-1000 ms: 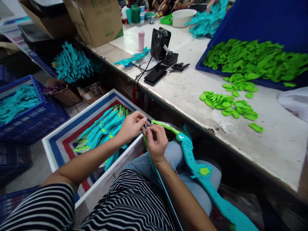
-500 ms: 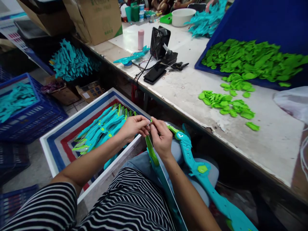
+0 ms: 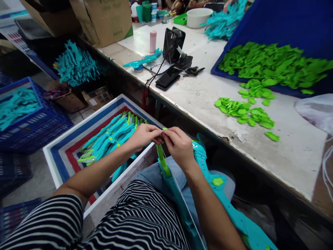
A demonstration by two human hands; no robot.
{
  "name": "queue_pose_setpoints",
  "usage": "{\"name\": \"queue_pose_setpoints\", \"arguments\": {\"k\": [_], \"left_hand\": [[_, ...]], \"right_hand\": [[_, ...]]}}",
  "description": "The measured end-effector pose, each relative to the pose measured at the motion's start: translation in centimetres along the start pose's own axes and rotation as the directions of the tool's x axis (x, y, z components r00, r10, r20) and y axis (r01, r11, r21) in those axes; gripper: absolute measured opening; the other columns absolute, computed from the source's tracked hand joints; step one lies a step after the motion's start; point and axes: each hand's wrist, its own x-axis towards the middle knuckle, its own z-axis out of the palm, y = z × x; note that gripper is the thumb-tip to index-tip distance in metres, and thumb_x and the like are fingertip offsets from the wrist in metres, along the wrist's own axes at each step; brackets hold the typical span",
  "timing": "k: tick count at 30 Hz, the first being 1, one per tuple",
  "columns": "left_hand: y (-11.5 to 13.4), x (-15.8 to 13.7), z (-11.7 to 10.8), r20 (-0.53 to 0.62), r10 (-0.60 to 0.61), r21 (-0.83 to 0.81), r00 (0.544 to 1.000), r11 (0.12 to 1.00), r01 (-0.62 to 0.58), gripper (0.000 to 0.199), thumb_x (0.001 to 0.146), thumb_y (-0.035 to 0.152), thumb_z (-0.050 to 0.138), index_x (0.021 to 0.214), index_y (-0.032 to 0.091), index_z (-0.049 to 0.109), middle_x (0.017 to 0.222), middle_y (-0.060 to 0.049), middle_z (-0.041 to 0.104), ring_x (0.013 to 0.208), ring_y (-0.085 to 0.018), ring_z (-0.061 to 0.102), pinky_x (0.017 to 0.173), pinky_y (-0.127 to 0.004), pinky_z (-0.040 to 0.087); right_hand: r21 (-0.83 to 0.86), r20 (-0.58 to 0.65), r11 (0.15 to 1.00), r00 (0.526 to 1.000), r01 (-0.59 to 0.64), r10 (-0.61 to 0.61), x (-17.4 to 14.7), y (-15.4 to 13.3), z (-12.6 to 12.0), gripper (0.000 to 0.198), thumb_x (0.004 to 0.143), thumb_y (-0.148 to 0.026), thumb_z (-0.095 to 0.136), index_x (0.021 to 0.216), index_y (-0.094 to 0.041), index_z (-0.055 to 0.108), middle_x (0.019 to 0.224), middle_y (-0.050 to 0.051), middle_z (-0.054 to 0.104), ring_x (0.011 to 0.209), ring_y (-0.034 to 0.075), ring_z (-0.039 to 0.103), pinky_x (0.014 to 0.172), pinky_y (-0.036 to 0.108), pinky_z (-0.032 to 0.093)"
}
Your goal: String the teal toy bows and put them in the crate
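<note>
A teal and green toy bow [image 3: 179, 201] lies across my lap, a thin white string running up along it to my fingers. My left hand [image 3: 145, 136] is closed in a pinch at the string's upper end. Against it, my right hand [image 3: 180, 146] pinches a small green end piece [image 3: 164, 128] of the bow; the fingertips hide most of it. The bow's green limb [image 3: 163, 161] shows below both hands. Beside my right forearm lies a teal section with a green hexagon [image 3: 218, 182]; whether it belongs to the same bow I cannot tell.
Left of my lap stands a striped-lined tray [image 3: 61, 152] with several strung bows [image 3: 111, 135]. On the table [image 3: 197, 104] are loose green pieces [image 3: 244, 111], a blue bin [image 3: 283, 24], a small fan [image 3: 170, 45] and a phone [image 3: 168, 79]. Blue crates [image 3: 49, 121] stand farther left.
My right hand has turned over the bow's end, its knuckles now higher and its fingers closer to my left hand's. The teal section on the right is more covered by my right hand and forearm.
</note>
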Motion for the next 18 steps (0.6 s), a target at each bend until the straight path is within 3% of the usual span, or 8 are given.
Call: {"name": "queue_pose_setpoints", "arguments": {"k": [5, 7, 11, 14, 18], "left_hand": [[-0.1, 0.0, -0.3, 0.084, 0.034, 0.097, 0.996, 0.994, -0.042, 0.012, 0.069, 0.006, 0.056, 0.074, 0.009, 0.067, 0.056, -0.001, 0.063, 0.052, -0.010, 0.061, 0.054, -0.021, 0.051], [-0.2, 0.0, -0.5, 0.072, 0.057, 0.145, 0.996, 0.987, -0.067, 0.009, 0.071, 0.011, 0.060, 0.077, 0.010, 0.067, 0.053, 0.001, 0.060, 0.047, -0.009, 0.056, 0.048, -0.019, 0.047], [-0.5, -0.2, -1.0, 0.056, 0.132, 0.331, 0.990, 0.933, -0.143, 0.009, 0.071, 0.020, 0.066, 0.068, 0.011, 0.066, 0.051, 0.003, 0.056, 0.047, -0.007, 0.049, 0.047, -0.018, 0.038], [-0.3, -0.7, -1.5, 0.101, 0.161, 0.436, 0.982, 0.880, -0.189, 0.010, 0.070, 0.019, 0.064, 0.064, 0.014, 0.070, 0.056, 0.002, 0.060, 0.056, -0.009, 0.052, 0.054, -0.019, 0.039], [-0.2, -1.5, -2.1, 0.144, 0.148, 0.486, 0.978, 0.851, -0.201, 0.014, 0.071, 0.016, 0.061, 0.068, 0.018, 0.075, 0.062, 0.001, 0.065, 0.062, -0.011, 0.056, 0.059, -0.020, 0.041]], "right_hand": [[0.122, -0.026, 0.988, 0.995, -0.095, 0.099, 0.0, 0.0, -0.1, 0.015, 0.088, -0.017, 0.052, 0.080, -0.019, 0.064, 0.080, 0.005, 0.064, 0.074, 0.015, 0.059, 0.067, 0.028, 0.048], [0.270, -0.042, 0.945, 0.978, -0.187, 0.205, -0.3, 0.0, 0.1, 0.012, 0.087, -0.018, 0.054, 0.079, -0.019, 0.063, 0.078, 0.003, 0.063, 0.071, 0.014, 0.059, 0.064, 0.026, 0.047], [0.459, 0.062, 0.826, 0.939, -0.329, 0.339, -1.2, 0.2, 0.6, 0.012, 0.086, -0.021, 0.056, 0.076, -0.019, 0.061, 0.074, 0.000, 0.062, 0.067, 0.013, 0.059, 0.062, 0.026, 0.047], [0.460, 0.066, 0.834, 0.948, -0.305, 0.311, -1.9, -0.1, 1.0, 0.012, 0.087, -0.021, 0.056, 0.077, -0.019, 0.062, 0.076, 0.001, 0.064, 0.070, 0.013, 0.060, 0.065, 0.027, 0.049], [0.351, -0.010, 0.915, 0.976, -0.198, 0.216, -2.7, -0.9, 1.5, 0.010, 0.087, -0.020, 0.055, 0.081, -0.020, 0.064, 0.079, 0.002, 0.066, 0.074, 0.015, 0.061, 0.069, 0.030, 0.051]]}}
